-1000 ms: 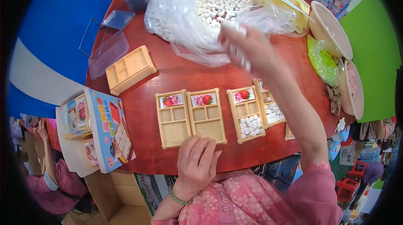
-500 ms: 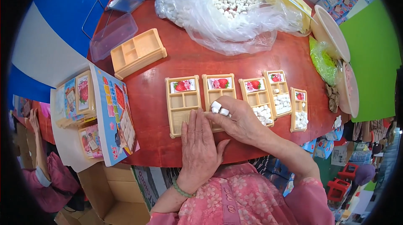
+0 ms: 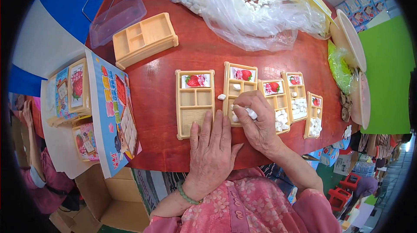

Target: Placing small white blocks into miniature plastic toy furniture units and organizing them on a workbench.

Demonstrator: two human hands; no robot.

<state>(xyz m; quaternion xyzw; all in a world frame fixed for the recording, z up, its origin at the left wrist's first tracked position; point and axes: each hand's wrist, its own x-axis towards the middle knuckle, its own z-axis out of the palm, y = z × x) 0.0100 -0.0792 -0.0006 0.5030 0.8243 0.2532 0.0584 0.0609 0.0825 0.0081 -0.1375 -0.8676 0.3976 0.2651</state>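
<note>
- The left hand (image 3: 210,150) lies flat, palm down, fingers nearly straight, gripping nothing; its fingertips rest over the lower right of the first tray (image 3: 187,98) and reach the second tray's left side.
- The right hand (image 3: 258,126) is curled, thumb against fingers, around white pieces (image 3: 250,113), over the second tray's (image 3: 249,88) lower compartment; how many sit inside the fist, I cannot tell.
- Pieces could spill if that curl loosens off-centre. One loose piece (image 3: 221,97) lies just above the left fingertips, beside the second tray, and might be overlooked or brushed away. A sideways push from the left hand could shift either tray.
- Five trays stand in a row: one above the left hand, one under the right, three right of it, each holding pieces.
- Five strawberry packets (image 3: 195,81), one per tray.
- Beyond the hands on the tabletop (image 3: 160,146): one stack of trays (image 3: 145,37), its number unclear, and one clear bag (image 3: 252,26) of uncountable pieces.
</note>
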